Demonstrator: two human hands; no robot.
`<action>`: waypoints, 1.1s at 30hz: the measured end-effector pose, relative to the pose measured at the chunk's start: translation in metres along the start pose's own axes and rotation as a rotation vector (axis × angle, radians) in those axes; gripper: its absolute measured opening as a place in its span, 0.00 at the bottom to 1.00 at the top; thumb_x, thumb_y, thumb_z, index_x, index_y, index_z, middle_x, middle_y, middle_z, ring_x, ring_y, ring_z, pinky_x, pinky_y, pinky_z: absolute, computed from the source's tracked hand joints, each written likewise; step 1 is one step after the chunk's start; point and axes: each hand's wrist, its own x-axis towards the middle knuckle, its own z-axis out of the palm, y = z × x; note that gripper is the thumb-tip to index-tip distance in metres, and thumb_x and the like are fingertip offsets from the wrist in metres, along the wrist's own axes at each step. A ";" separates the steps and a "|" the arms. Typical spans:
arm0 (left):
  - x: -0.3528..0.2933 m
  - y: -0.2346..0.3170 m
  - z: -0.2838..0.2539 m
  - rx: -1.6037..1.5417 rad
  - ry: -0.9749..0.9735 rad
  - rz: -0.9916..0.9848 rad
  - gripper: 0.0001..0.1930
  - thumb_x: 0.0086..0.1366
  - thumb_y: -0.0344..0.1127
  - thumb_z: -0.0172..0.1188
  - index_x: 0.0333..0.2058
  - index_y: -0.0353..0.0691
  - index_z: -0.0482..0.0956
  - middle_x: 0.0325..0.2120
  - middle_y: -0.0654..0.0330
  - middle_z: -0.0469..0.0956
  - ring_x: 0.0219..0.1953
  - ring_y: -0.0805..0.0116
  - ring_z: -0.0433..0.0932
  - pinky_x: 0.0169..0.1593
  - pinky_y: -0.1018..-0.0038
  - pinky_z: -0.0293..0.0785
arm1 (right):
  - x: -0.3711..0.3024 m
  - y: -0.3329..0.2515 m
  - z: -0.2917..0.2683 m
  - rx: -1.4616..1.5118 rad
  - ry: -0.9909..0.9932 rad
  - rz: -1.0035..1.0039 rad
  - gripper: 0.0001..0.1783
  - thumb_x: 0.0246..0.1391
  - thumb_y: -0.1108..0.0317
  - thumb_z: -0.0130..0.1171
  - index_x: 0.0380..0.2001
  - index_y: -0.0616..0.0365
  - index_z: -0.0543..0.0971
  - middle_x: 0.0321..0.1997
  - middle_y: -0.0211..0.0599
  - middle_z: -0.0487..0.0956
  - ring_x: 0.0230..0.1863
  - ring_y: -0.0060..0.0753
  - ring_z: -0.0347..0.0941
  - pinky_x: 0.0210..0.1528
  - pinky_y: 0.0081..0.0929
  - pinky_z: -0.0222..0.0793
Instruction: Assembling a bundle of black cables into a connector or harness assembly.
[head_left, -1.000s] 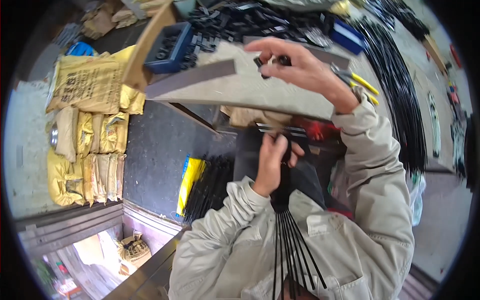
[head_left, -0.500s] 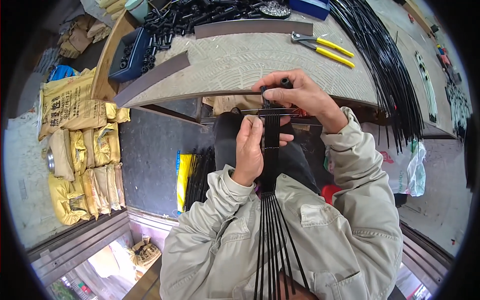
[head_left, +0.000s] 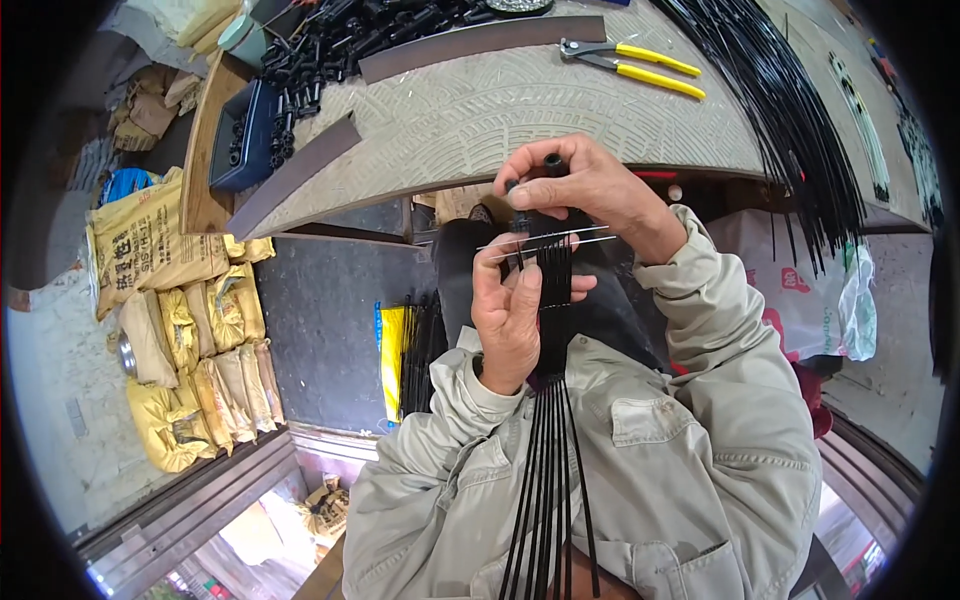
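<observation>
In front of my chest hangs a flat row of thin black rods [head_left: 555, 335], fanning apart lower down. My left hand [head_left: 508, 325] is closed on the row's left edge, thumb in front and fingertips showing beyond its right side. Two thin metal wires [head_left: 590, 234] cross the top of the row. Above it, my right hand [head_left: 605, 190] pinches a short black tubular piece [head_left: 517, 195] between thumb and forefinger, just over my left fingertips. A second black tube [head_left: 553, 162], its open end up, is tucked among the right hand's fingers. Whether the pinched piece touches a rod I cannot tell.
The workbench [head_left: 440, 150] carries yellow-handled pincers [head_left: 640, 70], a pile of black tubular pieces [head_left: 340, 40], a blue bin [head_left: 243, 135] and grey strips [head_left: 300, 175]. Long black rods [head_left: 770, 110] overhang its right side. Yellow and brown sacks [head_left: 160, 240] stand left.
The head view has shifted, so the bench sits further left and higher. The two wires now show apart over the row. The pinched black piece has moved slightly left relative to the rods.
</observation>
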 end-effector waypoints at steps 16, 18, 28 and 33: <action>-0.005 0.002 0.006 -0.020 -0.025 -0.015 0.21 0.67 0.33 0.42 0.54 0.37 0.46 0.46 0.40 0.69 0.37 0.54 0.78 0.41 0.68 0.77 | 0.008 0.012 0.004 0.180 -0.036 0.075 0.12 0.42 0.63 0.65 0.24 0.57 0.74 0.16 0.23 0.69 0.14 0.11 0.59 0.15 0.10 0.52; -0.006 0.001 0.005 -0.019 -0.033 -0.007 0.21 0.67 0.33 0.42 0.54 0.37 0.46 0.46 0.40 0.68 0.38 0.54 0.78 0.41 0.68 0.76 | 0.009 0.014 0.004 0.172 -0.028 0.083 0.13 0.42 0.62 0.65 0.23 0.57 0.73 0.16 0.23 0.68 0.13 0.11 0.59 0.15 0.10 0.52; -0.001 0.000 0.005 -0.011 -0.042 -0.006 0.20 0.67 0.33 0.42 0.53 0.38 0.47 0.45 0.40 0.69 0.36 0.55 0.78 0.40 0.69 0.76 | 0.012 0.016 0.007 0.189 -0.029 0.066 0.15 0.41 0.61 0.65 0.19 0.53 0.68 0.15 0.20 0.65 0.14 0.11 0.59 0.15 0.11 0.52; 0.000 0.000 0.005 -0.009 -0.012 -0.016 0.19 0.67 0.33 0.43 0.51 0.37 0.48 0.44 0.40 0.69 0.35 0.55 0.78 0.39 0.70 0.77 | 0.014 0.022 0.008 0.157 -0.018 0.049 0.15 0.42 0.61 0.65 0.18 0.52 0.67 0.15 0.18 0.64 0.14 0.10 0.59 0.15 0.11 0.52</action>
